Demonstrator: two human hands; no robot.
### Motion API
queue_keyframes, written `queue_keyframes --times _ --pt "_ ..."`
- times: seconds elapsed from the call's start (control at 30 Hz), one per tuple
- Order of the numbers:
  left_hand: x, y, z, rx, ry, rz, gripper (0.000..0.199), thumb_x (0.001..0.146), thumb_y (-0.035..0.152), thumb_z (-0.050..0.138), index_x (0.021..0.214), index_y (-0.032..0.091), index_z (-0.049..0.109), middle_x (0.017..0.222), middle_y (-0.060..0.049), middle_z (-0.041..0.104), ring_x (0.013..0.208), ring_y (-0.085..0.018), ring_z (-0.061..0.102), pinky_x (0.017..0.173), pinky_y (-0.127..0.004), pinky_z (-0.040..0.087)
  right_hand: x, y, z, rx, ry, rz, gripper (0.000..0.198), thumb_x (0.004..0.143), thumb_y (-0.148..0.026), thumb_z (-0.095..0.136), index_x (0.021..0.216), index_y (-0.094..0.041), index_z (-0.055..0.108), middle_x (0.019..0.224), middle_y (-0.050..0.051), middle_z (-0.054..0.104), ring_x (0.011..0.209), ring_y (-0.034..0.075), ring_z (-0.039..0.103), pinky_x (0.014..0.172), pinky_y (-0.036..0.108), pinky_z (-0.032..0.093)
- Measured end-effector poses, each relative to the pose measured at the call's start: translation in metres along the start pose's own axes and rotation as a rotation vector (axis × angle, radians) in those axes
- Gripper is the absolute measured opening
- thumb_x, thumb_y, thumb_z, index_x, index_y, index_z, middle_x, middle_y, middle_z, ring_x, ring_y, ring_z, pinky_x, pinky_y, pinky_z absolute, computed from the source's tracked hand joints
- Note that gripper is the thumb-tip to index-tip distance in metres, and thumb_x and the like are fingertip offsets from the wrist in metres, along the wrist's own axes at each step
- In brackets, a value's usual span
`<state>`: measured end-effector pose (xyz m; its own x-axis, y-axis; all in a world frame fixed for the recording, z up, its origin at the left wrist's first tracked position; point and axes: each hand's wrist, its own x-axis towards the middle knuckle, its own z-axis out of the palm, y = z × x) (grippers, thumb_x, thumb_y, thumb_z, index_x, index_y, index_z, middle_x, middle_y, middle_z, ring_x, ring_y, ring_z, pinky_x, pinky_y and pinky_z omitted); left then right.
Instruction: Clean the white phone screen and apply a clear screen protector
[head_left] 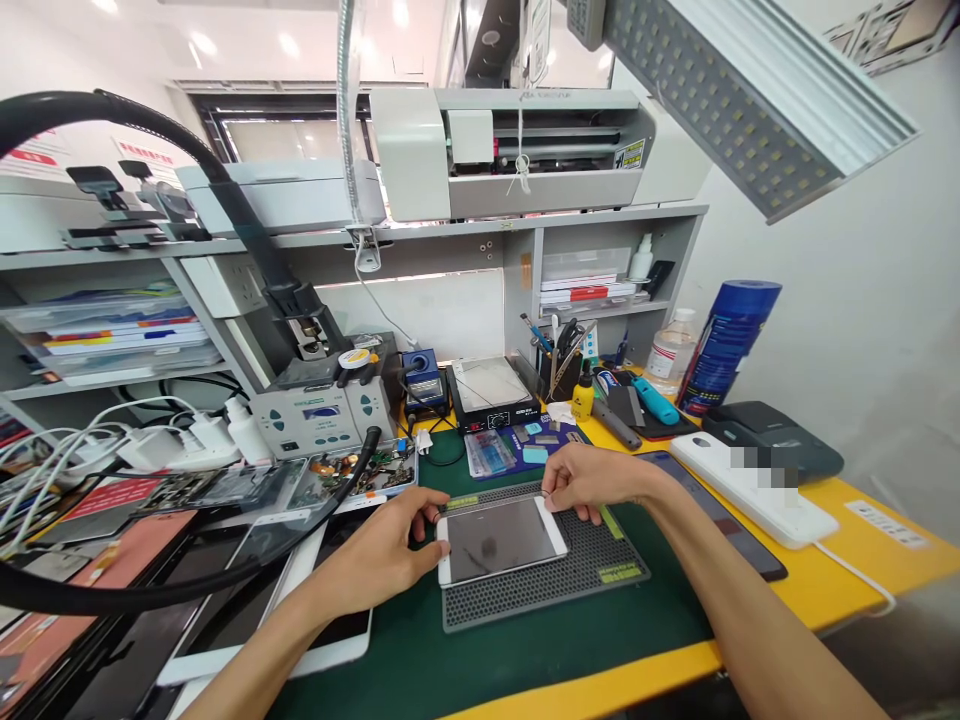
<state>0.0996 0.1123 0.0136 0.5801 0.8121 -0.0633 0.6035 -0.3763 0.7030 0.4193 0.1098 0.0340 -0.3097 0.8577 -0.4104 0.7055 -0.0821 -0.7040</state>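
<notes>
A white-framed tablet (pixel 496 538) with a dark screen lies sideways over a grey perforated mat (pixel 517 598). My left hand (pixel 390 540) grips its left end, the thumb on the white border and the fingers curled at the far side. At the tablet's far right corner, my right hand (pixel 589 478) is closed, with thumb and forefinger pinched on the edge. Whether a small tool sits between those right fingertips is too small to tell. The mat rests on a green work surface (pixel 570 660).
Left of the mat lie other white-framed tablets (pixel 330 655) and a black hose (pixel 330 515). Behind stand a hot-air station (pixel 322 415), a heating plate (pixel 495 400) and a yellow bottle (pixel 583 395). On the right are a dark tablet (pixel 720 520) and a white power strip (pixel 750 485).
</notes>
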Motion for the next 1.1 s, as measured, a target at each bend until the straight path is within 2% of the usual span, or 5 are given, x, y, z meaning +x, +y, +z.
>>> queue_keyframes --times 0.33,0.63,1.1 --pt "-0.0002 0.0020 -0.0018 0.039 -0.010 -0.016 0.046 0.085 0.042 0.060 0.126 0.024 0.051 0.104 -0.004 0.059 0.085 -0.018 0.057 0.070 -0.028 0.044 -0.0016 -0.0001 0.0002 -0.025 -0.007 -0.009 0.028 0.073 -0.038 0.071 0.085 -0.015 0.062 0.059 0.001 0.065 0.048 0.015 0.061 0.044 0.022 0.051" --pt "-0.0021 0.0069 -0.0033 0.049 -0.006 -0.029 0.046 0.084 0.040 0.061 0.125 0.023 0.051 0.102 -0.003 0.059 0.086 -0.019 0.057 0.072 -0.029 0.044 0.0010 0.0022 0.0013 -0.002 0.009 -0.019 0.030 0.074 -0.033 0.069 0.094 -0.015 0.056 0.065 0.001 0.066 0.045 0.014 0.059 0.041 0.022 0.049" --pt "-0.0020 0.0000 -0.0018 0.060 0.015 0.004 0.047 0.084 0.041 0.061 0.126 0.025 0.050 0.106 -0.003 0.058 0.084 -0.018 0.057 0.071 -0.029 0.046 0.0017 -0.0015 0.0054 -0.017 0.083 0.008 0.024 0.074 -0.031 0.068 0.086 -0.019 0.052 0.057 -0.001 0.062 0.043 0.015 0.057 0.040 0.025 0.048"
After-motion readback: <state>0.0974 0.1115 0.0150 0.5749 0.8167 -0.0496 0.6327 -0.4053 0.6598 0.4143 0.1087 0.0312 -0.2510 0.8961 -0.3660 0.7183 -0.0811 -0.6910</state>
